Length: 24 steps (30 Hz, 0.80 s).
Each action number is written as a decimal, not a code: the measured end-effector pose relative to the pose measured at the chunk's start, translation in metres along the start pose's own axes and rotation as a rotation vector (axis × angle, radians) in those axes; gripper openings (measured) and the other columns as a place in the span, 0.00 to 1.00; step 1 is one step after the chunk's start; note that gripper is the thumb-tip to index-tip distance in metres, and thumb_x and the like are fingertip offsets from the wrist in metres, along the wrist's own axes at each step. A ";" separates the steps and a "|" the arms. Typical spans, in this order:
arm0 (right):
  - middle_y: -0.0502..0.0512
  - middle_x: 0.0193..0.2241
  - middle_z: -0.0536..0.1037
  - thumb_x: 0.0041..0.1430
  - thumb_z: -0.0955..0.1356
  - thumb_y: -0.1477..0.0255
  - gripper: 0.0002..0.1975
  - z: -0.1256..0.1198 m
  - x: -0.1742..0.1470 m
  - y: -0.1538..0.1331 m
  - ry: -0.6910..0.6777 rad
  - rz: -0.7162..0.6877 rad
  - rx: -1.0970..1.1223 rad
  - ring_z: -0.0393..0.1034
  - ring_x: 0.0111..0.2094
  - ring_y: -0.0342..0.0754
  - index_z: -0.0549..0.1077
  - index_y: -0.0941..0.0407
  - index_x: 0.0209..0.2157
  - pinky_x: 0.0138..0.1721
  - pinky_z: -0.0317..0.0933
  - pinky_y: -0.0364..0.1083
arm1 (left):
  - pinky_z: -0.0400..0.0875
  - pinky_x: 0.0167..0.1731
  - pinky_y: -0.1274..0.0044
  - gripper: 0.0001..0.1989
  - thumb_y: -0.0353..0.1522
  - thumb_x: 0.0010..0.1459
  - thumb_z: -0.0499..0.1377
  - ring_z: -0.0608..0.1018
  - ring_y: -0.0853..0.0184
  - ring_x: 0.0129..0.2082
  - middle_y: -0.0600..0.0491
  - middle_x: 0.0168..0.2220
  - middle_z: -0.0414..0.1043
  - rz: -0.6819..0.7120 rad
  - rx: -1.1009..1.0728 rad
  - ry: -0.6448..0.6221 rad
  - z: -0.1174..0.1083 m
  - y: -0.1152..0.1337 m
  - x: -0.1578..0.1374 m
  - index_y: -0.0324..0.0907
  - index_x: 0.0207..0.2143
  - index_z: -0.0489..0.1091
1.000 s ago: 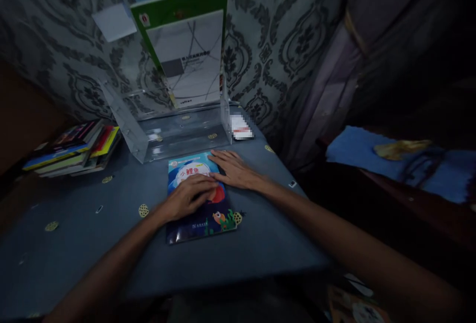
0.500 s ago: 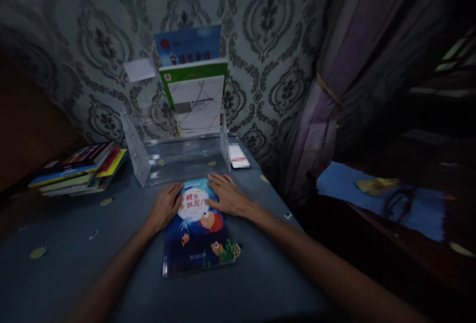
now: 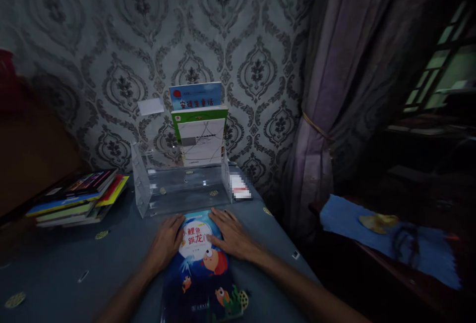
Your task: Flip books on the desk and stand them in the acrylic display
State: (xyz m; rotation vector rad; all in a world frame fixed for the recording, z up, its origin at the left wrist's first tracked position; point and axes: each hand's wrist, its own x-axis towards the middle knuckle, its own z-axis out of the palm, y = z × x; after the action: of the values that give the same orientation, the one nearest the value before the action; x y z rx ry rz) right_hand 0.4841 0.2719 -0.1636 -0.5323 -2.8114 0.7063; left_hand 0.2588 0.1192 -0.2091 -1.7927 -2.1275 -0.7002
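A picture book (image 3: 208,283) with a dark blue cover, orange fish and red lettering lies face up on the table. My left hand (image 3: 167,241) rests along its upper left edge, fingers stretched forward. On the upper right part of the cover lies my right hand (image 3: 232,236), its fingers spread and its thumb on the cover. Just beyond the book stands a clear acrylic book rack (image 3: 141,184). A book with a green border (image 3: 199,112) leans upright at its back, in front of a blue book (image 3: 195,95).
A stack of books (image 3: 82,199) lies at the left. Right of the rack is a white and red item (image 3: 241,188), partly blurred out. A tied curtain (image 3: 314,149) hangs at the right, above a blue cloth (image 3: 349,219) with a yellowish object on it. Patterned wallpaper covers the wall.
The view has tilted up, so the table, book and hands sit lower in the picture. Both hands stay at the upper sides of the picture book, with little change in their pose.
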 end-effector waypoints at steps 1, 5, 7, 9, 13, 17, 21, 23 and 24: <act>0.69 0.72 0.53 0.67 0.65 0.53 0.39 -0.001 -0.004 -0.003 -0.014 -0.003 -0.014 0.46 0.73 0.60 0.58 0.60 0.71 0.72 0.38 0.64 | 0.75 0.57 0.61 0.19 0.32 0.67 0.51 0.79 0.57 0.56 0.45 0.57 0.77 0.006 0.007 0.006 -0.001 0.001 0.001 0.44 0.57 0.73; 0.69 0.73 0.49 0.69 0.62 0.48 0.41 -0.004 -0.027 -0.016 -0.051 -0.015 -0.052 0.41 0.74 0.61 0.56 0.60 0.72 0.72 0.37 0.64 | 0.77 0.53 0.63 0.18 0.31 0.66 0.52 0.81 0.57 0.53 0.45 0.54 0.79 0.042 0.032 0.009 -0.011 0.005 0.004 0.44 0.54 0.74; 0.70 0.73 0.49 0.68 0.61 0.46 0.43 -0.004 -0.042 -0.020 -0.082 -0.021 -0.061 0.40 0.74 0.61 0.55 0.61 0.72 0.73 0.36 0.65 | 0.78 0.52 0.62 0.17 0.31 0.66 0.52 0.81 0.56 0.51 0.43 0.52 0.79 0.043 0.029 -0.019 -0.015 0.007 0.005 0.42 0.53 0.75; 0.70 0.73 0.48 0.66 0.61 0.43 0.46 -0.003 -0.058 -0.023 -0.111 -0.040 -0.059 0.39 0.75 0.62 0.54 0.61 0.72 0.73 0.35 0.65 | 0.75 0.55 0.60 0.18 0.32 0.67 0.51 0.80 0.54 0.54 0.41 0.54 0.78 0.020 0.006 -0.052 -0.017 0.006 0.005 0.40 0.54 0.73; 0.68 0.73 0.49 0.63 0.62 0.39 0.49 -0.003 -0.085 -0.027 -0.124 -0.078 -0.017 0.41 0.74 0.62 0.53 0.58 0.73 0.73 0.36 0.66 | 0.70 0.60 0.58 0.19 0.33 0.68 0.50 0.76 0.54 0.58 0.42 0.58 0.74 -0.012 -0.032 -0.107 -0.018 0.004 0.005 0.41 0.57 0.71; 0.69 0.72 0.52 0.63 0.61 0.39 0.49 -0.003 -0.095 -0.028 -0.146 -0.076 -0.023 0.43 0.74 0.63 0.55 0.61 0.72 0.73 0.37 0.66 | 0.69 0.60 0.57 0.20 0.34 0.68 0.49 0.76 0.53 0.58 0.42 0.58 0.74 -0.010 -0.042 -0.132 -0.022 0.005 0.005 0.41 0.57 0.71; 0.68 0.72 0.53 0.63 0.61 0.39 0.48 0.001 -0.094 -0.023 -0.111 -0.110 -0.060 0.44 0.74 0.62 0.54 0.58 0.72 0.73 0.38 0.66 | 0.71 0.61 0.60 0.21 0.36 0.68 0.48 0.76 0.54 0.58 0.42 0.58 0.74 -0.002 -0.058 -0.120 -0.025 0.007 0.005 0.40 0.57 0.71; 0.69 0.72 0.54 0.64 0.62 0.40 0.48 0.005 -0.094 -0.020 -0.095 -0.133 -0.072 0.45 0.74 0.62 0.53 0.58 0.72 0.72 0.39 0.67 | 0.71 0.61 0.61 0.21 0.37 0.69 0.48 0.76 0.55 0.58 0.42 0.58 0.74 -0.002 -0.070 -0.120 -0.025 0.006 0.005 0.40 0.57 0.71; 0.70 0.72 0.54 0.63 0.62 0.40 0.48 0.007 -0.096 -0.021 -0.091 -0.143 -0.079 0.45 0.73 0.63 0.53 0.58 0.72 0.72 0.39 0.67 | 0.71 0.61 0.61 0.22 0.37 0.69 0.48 0.76 0.55 0.59 0.42 0.59 0.74 0.001 -0.074 -0.129 -0.025 0.005 0.005 0.40 0.57 0.71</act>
State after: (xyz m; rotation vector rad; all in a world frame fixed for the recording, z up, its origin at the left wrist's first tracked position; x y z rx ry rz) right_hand 0.5639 0.2149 -0.1691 -0.3142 -2.9362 0.6079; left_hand 0.2601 0.1112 -0.1842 -1.9265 -2.2089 -0.6883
